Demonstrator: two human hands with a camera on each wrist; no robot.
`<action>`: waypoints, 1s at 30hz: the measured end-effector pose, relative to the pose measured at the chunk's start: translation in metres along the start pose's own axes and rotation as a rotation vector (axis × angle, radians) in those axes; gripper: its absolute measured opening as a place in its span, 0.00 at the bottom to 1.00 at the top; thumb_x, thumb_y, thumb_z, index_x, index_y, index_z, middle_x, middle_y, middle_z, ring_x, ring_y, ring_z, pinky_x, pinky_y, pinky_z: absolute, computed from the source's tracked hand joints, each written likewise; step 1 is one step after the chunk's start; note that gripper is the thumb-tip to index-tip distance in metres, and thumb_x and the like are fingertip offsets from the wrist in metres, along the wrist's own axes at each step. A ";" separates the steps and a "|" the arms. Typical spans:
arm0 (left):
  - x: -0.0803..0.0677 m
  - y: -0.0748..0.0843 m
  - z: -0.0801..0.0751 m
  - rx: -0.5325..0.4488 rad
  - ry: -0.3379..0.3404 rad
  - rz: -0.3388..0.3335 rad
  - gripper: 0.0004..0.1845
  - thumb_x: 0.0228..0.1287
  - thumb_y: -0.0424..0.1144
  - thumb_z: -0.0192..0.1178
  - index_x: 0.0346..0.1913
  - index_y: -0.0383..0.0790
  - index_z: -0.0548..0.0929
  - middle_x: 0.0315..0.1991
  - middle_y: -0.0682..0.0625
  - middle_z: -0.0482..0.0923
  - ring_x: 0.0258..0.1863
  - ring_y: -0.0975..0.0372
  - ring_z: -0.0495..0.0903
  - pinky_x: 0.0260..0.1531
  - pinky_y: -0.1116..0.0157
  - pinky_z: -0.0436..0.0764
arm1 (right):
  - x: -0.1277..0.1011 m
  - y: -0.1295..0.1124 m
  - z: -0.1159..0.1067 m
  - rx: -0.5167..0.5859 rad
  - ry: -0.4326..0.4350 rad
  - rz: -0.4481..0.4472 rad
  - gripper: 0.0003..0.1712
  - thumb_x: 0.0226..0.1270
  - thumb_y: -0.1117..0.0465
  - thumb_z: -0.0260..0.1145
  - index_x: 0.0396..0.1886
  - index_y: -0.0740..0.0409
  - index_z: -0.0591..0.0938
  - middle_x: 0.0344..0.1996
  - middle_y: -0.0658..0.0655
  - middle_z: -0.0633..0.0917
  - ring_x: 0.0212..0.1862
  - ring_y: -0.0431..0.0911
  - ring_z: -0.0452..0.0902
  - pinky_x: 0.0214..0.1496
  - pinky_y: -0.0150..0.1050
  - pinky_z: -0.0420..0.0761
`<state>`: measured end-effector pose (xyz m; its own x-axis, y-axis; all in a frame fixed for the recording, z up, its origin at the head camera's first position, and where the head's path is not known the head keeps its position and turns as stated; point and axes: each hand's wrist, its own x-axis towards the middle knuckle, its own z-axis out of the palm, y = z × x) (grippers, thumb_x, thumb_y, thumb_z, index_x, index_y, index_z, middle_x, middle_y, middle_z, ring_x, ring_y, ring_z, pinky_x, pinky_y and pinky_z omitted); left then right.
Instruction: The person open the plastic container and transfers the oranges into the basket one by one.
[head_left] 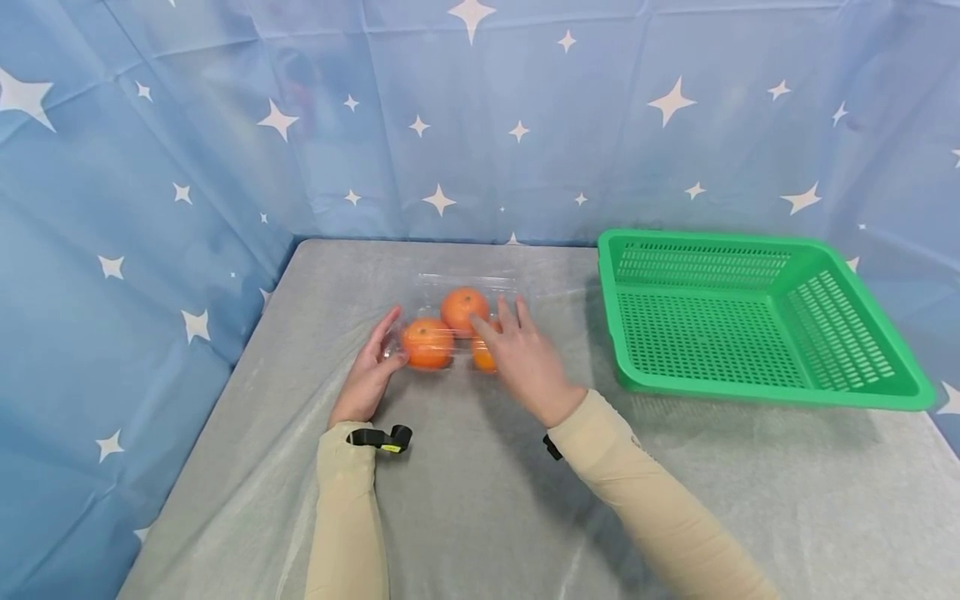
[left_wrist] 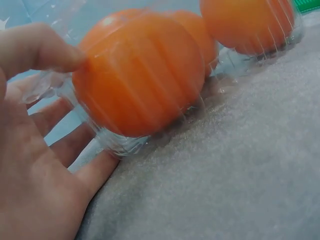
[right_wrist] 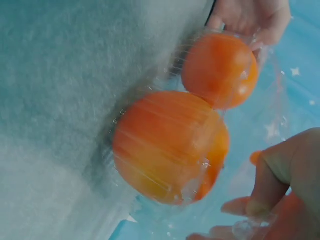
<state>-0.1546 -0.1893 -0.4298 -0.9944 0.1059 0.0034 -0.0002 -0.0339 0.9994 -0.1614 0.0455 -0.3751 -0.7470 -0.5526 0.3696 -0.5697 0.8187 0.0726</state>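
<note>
A clear plastic fruit box [head_left: 467,282] lies on the table between the two hands. Inside it are three oranges, a left one [head_left: 427,343], one further back [head_left: 463,311] and a right one [head_left: 483,357] partly covered by the right hand. The left hand [head_left: 366,375] grips the box's left end, its thumb on the near side and fingers behind the wall, as the left wrist view shows. Over the right end, the right hand [head_left: 528,362] holds the plastic edge; in the right wrist view its thumb [right_wrist: 267,187] is bent against the plastic, with fingertips beyond.
A green perforated basket [head_left: 708,396] stands on the right of the table. Grey cloth [head_left: 465,517] covers the tabletop. Blue curtains with white stars [head_left: 480,150] hang behind and along the left side. Each wrist bears a black camera strap [head_left: 381,437].
</note>
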 end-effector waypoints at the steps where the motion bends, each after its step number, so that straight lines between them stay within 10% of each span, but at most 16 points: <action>1: 0.000 0.001 0.000 0.008 0.002 -0.001 0.36 0.57 0.28 0.53 0.68 0.50 0.54 0.68 0.55 0.48 0.67 0.56 0.45 0.61 0.51 0.51 | 0.001 0.000 -0.002 0.003 -0.013 0.000 0.33 0.50 0.74 0.64 0.58 0.51 0.71 0.55 0.71 0.69 0.57 0.66 0.62 0.37 0.49 0.78; 8: 0.001 0.001 0.000 -0.011 0.000 0.007 0.37 0.58 0.30 0.55 0.68 0.52 0.53 0.68 0.57 0.46 0.67 0.55 0.44 0.62 0.54 0.51 | 0.003 0.003 -0.007 0.064 -0.067 0.025 0.34 0.51 0.73 0.63 0.60 0.49 0.69 0.58 0.69 0.68 0.59 0.65 0.60 0.35 0.49 0.79; 30: -0.001 0.001 -0.001 -0.069 -0.026 0.082 0.37 0.59 0.26 0.52 0.69 0.50 0.52 0.68 0.46 0.48 0.64 0.52 0.52 0.59 0.55 0.58 | 0.015 0.020 -0.026 0.245 0.168 -0.042 0.28 0.50 0.73 0.60 0.54 0.56 0.73 0.51 0.59 0.75 0.54 0.50 0.69 0.44 0.43 0.77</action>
<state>-0.1536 -0.1905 -0.4292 -0.9882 0.1260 0.0867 0.0726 -0.1121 0.9910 -0.1747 0.0574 -0.3439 -0.6653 -0.5347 0.5210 -0.6800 0.7221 -0.1272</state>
